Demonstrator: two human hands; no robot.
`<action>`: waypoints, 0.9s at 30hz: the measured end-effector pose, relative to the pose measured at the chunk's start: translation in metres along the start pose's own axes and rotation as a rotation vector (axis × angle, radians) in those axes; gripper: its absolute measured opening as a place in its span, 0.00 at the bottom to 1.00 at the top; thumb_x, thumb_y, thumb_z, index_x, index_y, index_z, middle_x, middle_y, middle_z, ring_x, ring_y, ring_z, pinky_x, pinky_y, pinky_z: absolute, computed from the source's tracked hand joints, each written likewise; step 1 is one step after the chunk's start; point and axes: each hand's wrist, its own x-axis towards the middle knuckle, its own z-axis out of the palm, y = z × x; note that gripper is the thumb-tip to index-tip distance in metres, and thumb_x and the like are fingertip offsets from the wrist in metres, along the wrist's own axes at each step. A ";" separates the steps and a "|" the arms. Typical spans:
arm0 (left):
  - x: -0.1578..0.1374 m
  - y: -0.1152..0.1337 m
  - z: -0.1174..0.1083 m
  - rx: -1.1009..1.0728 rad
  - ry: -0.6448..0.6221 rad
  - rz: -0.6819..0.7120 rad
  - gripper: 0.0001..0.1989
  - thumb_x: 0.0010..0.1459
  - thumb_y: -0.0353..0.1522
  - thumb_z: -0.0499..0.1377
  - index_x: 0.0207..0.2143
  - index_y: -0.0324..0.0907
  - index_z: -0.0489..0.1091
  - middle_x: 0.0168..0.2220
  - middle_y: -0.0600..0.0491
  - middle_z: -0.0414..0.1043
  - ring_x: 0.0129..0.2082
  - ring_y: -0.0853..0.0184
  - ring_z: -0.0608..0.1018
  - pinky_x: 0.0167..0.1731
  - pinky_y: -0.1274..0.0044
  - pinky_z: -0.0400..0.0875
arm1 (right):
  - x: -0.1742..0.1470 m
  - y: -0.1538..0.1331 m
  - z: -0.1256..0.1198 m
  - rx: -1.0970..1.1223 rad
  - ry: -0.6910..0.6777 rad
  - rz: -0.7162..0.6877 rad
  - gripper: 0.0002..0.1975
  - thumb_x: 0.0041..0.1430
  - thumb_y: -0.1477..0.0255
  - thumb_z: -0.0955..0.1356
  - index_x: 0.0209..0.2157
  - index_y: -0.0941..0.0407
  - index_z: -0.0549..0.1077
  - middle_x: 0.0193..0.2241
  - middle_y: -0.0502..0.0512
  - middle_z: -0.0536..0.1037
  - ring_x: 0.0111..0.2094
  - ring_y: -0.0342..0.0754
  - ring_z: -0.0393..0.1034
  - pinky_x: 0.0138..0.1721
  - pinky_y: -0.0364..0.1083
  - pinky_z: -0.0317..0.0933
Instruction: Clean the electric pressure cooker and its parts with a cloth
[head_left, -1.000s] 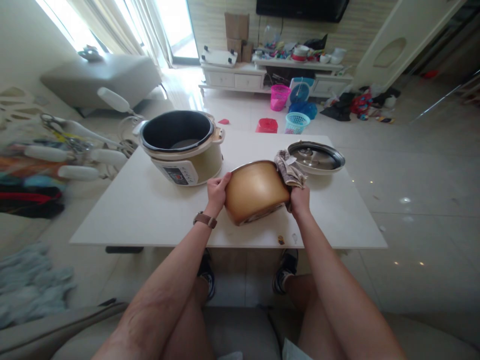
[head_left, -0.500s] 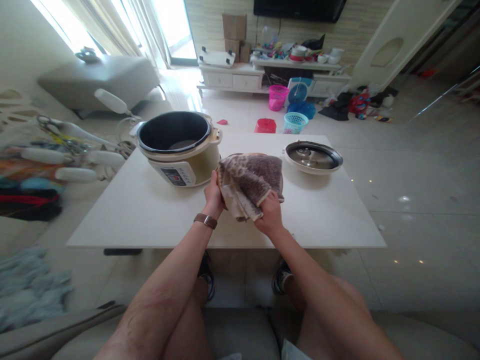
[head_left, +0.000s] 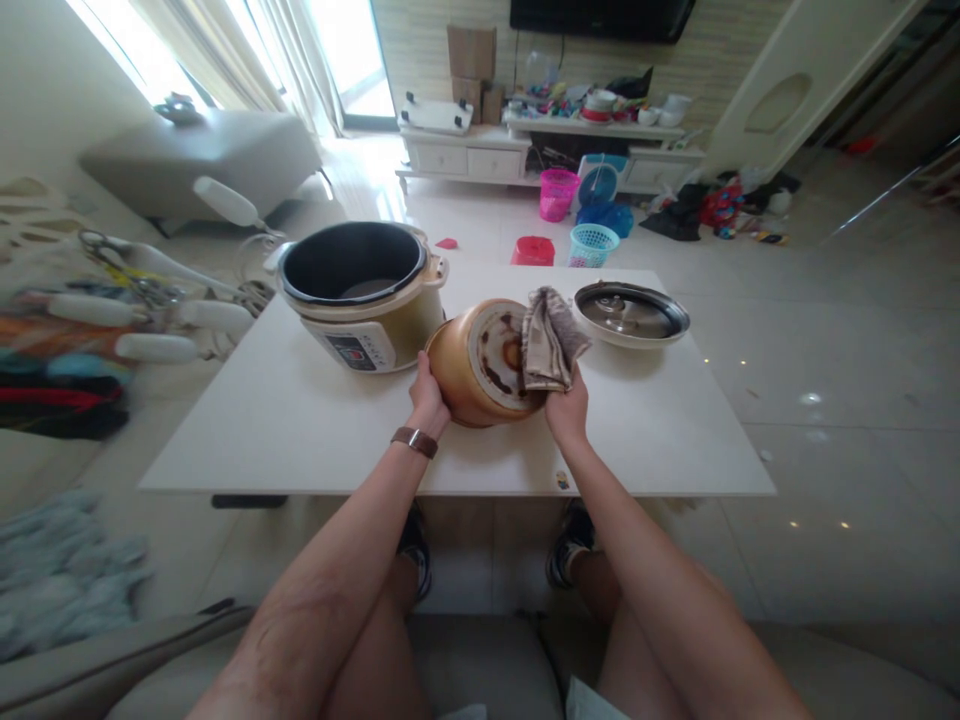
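Inner pot [head_left: 480, 362]: gold-coloured, held above the near middle of the bench [head_left: 300, 420], tipped on its side so its stained, scorched-looking base faces the person. This attitude exposes the base for wiping.

Left hand [head_left: 426, 395]: grip closed on the pot's lower left wall, fingers wrapped behind it; it appears to carry the weight and fix the tilt. A brown watch strap sits at the wrist.

Right hand [head_left: 567, 408]: grip closed on a bunched brown-and-cream cloth [head_left: 547, 338], pressed against the right part of the base, so the cloth lies between palm and metal.

Cooker body [head_left: 364, 292]: open, dark cavity without its pot, just beside the pot at its left, control panel facing the person.

Lid [head_left: 630, 312]: lying inverted on the bench at the right, apart from the pot, out of the way of both hands.
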 end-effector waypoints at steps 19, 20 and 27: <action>-0.040 -0.001 0.015 0.080 0.049 0.088 0.24 0.59 0.52 0.68 0.36 0.39 0.77 0.36 0.47 0.80 0.38 0.62 0.81 0.33 0.74 0.76 | -0.032 -0.051 0.008 -0.099 -0.026 -0.238 0.26 0.57 0.71 0.65 0.59 0.52 0.73 0.59 0.66 0.79 0.66 0.66 0.67 0.64 0.63 0.63; -0.040 -0.003 0.014 0.113 0.028 0.120 0.25 0.58 0.54 0.68 0.35 0.39 0.76 0.35 0.48 0.79 0.37 0.63 0.80 0.32 0.75 0.75 | -0.023 -0.049 0.005 -0.071 -0.002 -0.207 0.26 0.57 0.72 0.65 0.57 0.52 0.74 0.58 0.65 0.79 0.66 0.64 0.68 0.65 0.63 0.62; -0.034 -0.007 0.009 0.237 -0.091 0.259 0.30 0.55 0.60 0.65 0.28 0.41 0.72 0.27 0.53 0.72 0.32 0.66 0.75 0.29 0.75 0.68 | 0.029 -0.010 -0.018 0.138 0.252 0.156 0.22 0.58 0.67 0.66 0.52 0.56 0.78 0.52 0.62 0.83 0.57 0.58 0.74 0.66 0.62 0.62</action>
